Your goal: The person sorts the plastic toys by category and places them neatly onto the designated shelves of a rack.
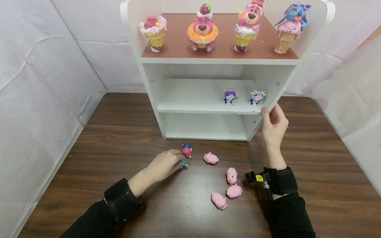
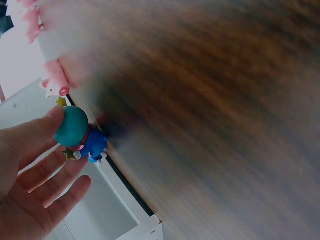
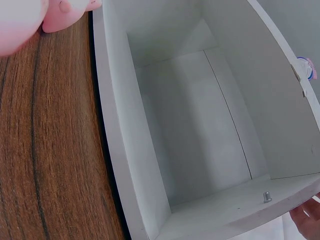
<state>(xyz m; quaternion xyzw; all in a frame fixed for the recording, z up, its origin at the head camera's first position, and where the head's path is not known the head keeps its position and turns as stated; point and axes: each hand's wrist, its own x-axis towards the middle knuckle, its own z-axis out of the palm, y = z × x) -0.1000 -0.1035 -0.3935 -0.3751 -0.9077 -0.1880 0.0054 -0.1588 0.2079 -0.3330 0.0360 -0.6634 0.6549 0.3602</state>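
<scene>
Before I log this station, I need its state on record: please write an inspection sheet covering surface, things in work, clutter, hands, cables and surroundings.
Surface: dark wood-grain table, under the white shelf unit.
Things in work: green-headed figurine; two small figurines on the middle shelf.
Clutter: four pink pigs and a red-and-blue figurine on the table.
Hands: left hand holds the green-headed figurine; right hand grips the shelf unit's right side.
Cables: nothing seen across the table.
Surroundings: creased white sheeting; four dessert-themed toys on the brown top shelf.
</scene>
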